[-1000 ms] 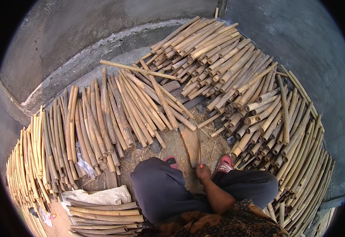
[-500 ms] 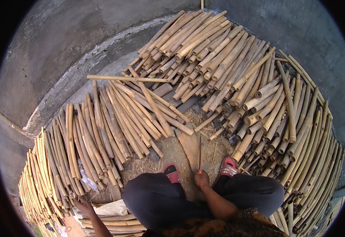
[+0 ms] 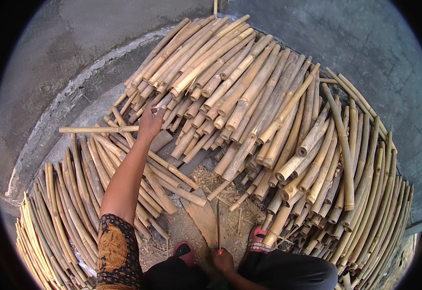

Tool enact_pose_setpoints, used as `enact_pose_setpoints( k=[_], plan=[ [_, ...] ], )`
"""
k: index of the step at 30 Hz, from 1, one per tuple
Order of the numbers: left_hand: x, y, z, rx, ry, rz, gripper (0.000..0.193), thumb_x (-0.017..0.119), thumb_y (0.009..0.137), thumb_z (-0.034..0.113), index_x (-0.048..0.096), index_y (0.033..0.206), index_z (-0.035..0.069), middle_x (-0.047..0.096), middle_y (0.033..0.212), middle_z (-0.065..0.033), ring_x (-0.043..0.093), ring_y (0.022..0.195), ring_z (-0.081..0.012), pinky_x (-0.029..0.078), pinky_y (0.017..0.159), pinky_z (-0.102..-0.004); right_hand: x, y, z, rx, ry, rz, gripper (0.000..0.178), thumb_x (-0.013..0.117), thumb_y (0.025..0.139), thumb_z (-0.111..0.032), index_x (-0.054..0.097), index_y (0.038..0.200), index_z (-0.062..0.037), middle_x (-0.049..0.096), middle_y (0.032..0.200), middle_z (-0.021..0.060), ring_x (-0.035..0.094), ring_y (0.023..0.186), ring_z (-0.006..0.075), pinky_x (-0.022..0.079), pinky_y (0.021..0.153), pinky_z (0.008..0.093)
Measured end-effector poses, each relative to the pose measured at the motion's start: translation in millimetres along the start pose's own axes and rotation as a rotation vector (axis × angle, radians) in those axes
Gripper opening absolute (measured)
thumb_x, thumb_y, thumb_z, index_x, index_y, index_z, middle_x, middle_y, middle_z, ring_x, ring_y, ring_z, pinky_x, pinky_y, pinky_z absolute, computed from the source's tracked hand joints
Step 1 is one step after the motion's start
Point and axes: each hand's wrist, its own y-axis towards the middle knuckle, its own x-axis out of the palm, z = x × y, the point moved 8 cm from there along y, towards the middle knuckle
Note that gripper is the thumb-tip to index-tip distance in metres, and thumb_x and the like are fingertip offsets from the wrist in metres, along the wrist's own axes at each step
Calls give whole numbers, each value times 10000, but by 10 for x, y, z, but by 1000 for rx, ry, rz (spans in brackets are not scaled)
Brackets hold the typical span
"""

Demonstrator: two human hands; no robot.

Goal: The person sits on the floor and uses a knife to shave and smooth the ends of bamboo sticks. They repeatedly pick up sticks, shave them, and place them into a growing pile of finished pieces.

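Observation:
My left hand [image 3: 151, 121] reaches forward to the far stack, its fingers closed around the near end of a bamboo pole [image 3: 164, 100]. Part of the grip is hidden by the back of the hand. Low in the middle, between the knees, my right hand [image 3: 223, 261] is closed on the reddish handle of a long, thin-bladed knife [image 3: 218, 224]. The blade points away from me, its edge-on length beside a flat wooden board [image 3: 197, 215]. Under my left forearm lies a light bamboo pole [image 3: 90, 129], crosswise over other poles.
Bamboo poles are stacked high at the far side [image 3: 249, 82] and down the right [image 3: 365, 193]; another row [image 3: 75, 193] spreads along the left. Wood chips [image 3: 208, 179] litter the floor between. A grey concrete wall [image 3: 317, 29] stands behind. My pink sandals [image 3: 258, 240] flank the knife.
My left hand has swung from the lower left up to the far stack and now grips a pole there. The view has shifted forward; my right hand still holds the knife.

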Motion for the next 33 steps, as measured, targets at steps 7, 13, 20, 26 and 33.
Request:
enact_pose_setpoints(
  k=[7, 13, 20, 26, 33],
  plan=[
    [770, 521, 246, -7, -30, -104, 645, 669, 975, 408, 474, 1442, 6, 653, 1186, -198, 655, 1020, -244, 550, 831, -362, 80, 17, -54, 83, 119, -29, 426, 634, 872, -402, 679, 988, 5, 711, 902, 264, 710, 922, 436, 544, 811, 502],
    [441, -56, 18, -501, -844, -204, 431, 539, 1059, 425, 554, 1181, 11, 594, 871, -56, 580, 727, -150, 557, 690, -332, 24, 11, -91, 46, 105, 50, 336, 632, 855, -335, 663, 894, -4, 702, 814, 204, 699, 783, 336, 541, 741, 445],
    [-759, -2127, -342, -780, -1046, -466, 502, 404, 1057, 483, 634, 983, 42, 603, 744, -36, 584, 679, -175, 526, 719, -354, 36, 48, -44, 16, 124, -11, 334, 618, 877, -338, 690, 924, -16, 711, 887, 247, 711, 872, 390, 535, 823, 468],
    [-1564, -3164, -826, -812, -805, -186, 483, 629, 987, 534, 592, 1146, 79, 656, 823, -76, 654, 731, -197, 599, 734, -394, 25, 61, -41, -15, 122, 21, 343, 624, 877, -342, 702, 950, -16, 725, 968, 245, 707, 964, 404, 531, 874, 463],
    [-1542, -4254, -941, -1029, -802, -471, 520, 549, 1037, 461, 601, 1312, 22, 691, 909, -89, 677, 784, -213, 596, 800, -435, -6, 97, -38, -21, 120, 9, 408, 622, 865, -381, 717, 1018, -15, 718, 1036, 271, 694, 1029, 420, 522, 919, 469]
  ],
)
